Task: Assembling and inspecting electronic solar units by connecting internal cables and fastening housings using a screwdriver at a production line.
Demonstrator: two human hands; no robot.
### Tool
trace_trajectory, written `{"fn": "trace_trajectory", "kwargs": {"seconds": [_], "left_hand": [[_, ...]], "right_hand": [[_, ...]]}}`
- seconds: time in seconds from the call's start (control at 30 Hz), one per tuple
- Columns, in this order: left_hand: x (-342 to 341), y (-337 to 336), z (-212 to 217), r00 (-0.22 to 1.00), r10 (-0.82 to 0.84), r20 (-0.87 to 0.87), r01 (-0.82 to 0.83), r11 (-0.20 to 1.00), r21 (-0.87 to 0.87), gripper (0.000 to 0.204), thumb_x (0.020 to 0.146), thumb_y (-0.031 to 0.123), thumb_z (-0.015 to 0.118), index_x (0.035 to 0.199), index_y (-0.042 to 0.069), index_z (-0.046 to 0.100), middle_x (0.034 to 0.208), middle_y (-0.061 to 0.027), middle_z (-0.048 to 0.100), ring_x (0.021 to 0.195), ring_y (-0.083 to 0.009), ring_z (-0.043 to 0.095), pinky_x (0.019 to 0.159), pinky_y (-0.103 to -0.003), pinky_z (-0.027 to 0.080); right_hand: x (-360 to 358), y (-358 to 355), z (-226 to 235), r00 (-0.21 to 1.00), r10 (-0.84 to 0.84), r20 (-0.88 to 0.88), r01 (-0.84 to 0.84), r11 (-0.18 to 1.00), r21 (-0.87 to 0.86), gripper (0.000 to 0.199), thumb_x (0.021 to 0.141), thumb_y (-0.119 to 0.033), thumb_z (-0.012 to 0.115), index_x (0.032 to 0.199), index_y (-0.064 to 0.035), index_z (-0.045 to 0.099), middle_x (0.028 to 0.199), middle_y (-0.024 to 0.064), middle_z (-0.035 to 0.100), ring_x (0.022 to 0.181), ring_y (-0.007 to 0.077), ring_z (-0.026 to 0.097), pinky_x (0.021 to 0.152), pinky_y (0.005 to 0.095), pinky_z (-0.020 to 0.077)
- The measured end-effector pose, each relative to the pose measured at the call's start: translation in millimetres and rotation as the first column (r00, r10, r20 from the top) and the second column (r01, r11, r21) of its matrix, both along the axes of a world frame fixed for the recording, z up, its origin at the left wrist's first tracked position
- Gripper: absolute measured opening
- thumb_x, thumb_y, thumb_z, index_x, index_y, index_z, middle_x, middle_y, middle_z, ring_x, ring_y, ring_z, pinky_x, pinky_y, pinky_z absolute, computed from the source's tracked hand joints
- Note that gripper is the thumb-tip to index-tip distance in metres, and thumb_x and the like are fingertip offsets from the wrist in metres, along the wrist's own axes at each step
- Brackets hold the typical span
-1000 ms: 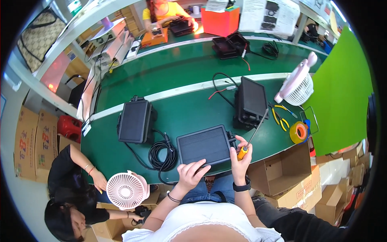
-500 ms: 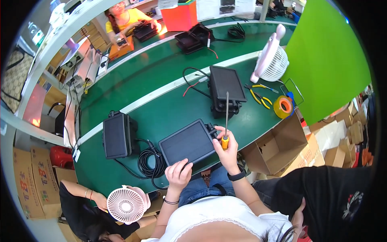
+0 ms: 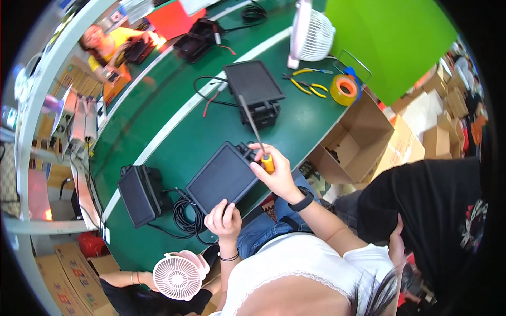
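We see a dark grey panel [image 3: 222, 176] on a green table [image 3: 174, 142], a screwdriver [image 3: 256, 138] with an orange-yellow handle, an orange tape roll [image 3: 343, 89], yellow-handled pliers [image 3: 307, 84], a white fan [image 3: 311, 34], and a pale pink, perhaps white, fan [image 3: 177, 276].

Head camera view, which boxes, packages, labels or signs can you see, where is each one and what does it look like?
Open cardboard box: right of the green table, brown, flaps up.
Stacked cartons: far right, brown and white, closed.
Printed cartons: lower left floor, brown with coloured print.
Green panel: upper right, plain bright green, no sign on it.
Red box: top, far side of the table, plain red.
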State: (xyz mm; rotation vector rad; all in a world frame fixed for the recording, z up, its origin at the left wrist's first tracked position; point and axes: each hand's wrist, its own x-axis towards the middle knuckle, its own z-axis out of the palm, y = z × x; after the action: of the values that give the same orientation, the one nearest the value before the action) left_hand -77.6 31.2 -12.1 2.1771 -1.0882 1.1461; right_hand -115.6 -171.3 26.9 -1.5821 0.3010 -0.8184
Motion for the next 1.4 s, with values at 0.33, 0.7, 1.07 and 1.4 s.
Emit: {"fn": "trace_trajectory", "kwargs": {"seconds": [0.33,0.7,1.07,1.4], "left_hand": [[7,-9,-10,0.999,-0.035,0.042,0.035,0.999,-0.003,0.035,0.079,-0.001,0.069,0.111,0.011,0.059,0.115,-0.0063,0.065,0.101,-0.0243,0.059,0.089,-0.038,0.042],[11,-4,-17,0.987,0.022,0.159,-0.014,0.998,-0.055,0.025,0.083,0.006,0.065,0.106,0.015,0.058,0.109,-0.0012,0.066,0.094,-0.0209,0.058,0.082,-0.038,0.041],[14,-3,-15,0.994,-0.047,0.1,0.05,0.998,-0.025,0.026,0.084,0.001,0.066,0.108,0.009,0.062,0.113,-0.0066,0.066,0.1,-0.0254,0.059,0.087,-0.04,0.043],[13,-1,-17,0.995,-0.043,0.091,0.044,0.999,-0.016,0.028,0.084,0.001,0.066,0.11,0.01,0.06,0.115,-0.006,0.066,0.1,-0.0247,0.058,0.087,-0.04,0.042]], "right_hand": [[-13,-11,-35,0.821,-0.483,0.305,0.155,0.702,0.695,0.011,0.106,-0.023,0.046,0.109,-0.0124,0.043,0.088,0.0086,0.061,0.064,0.0109,0.053,0.057,0.0255,0.0484],[-123,-121,-228,0.853,-0.483,-0.198,0.065,-0.279,0.958,0.019,0.1,-0.021,0.051,0.086,-0.0095,0.044,0.062,0.0037,0.047,0.052,0.0166,0.049,0.047,0.0289,0.0479],[-81,-117,-205,0.836,-0.526,-0.157,0.026,-0.249,0.968,0.017,0.099,-0.02,0.052,0.086,-0.0106,0.045,0.067,0.0028,0.048,0.057,0.0144,0.048,0.053,0.028,0.0482],[-87,-120,-211,0.801,-0.557,-0.22,0.094,-0.247,0.964,0.019,0.095,-0.02,0.055,0.081,-0.0116,0.046,0.064,0.0022,0.049,0.054,0.0149,0.051,0.051,0.027,0.0497]]}}
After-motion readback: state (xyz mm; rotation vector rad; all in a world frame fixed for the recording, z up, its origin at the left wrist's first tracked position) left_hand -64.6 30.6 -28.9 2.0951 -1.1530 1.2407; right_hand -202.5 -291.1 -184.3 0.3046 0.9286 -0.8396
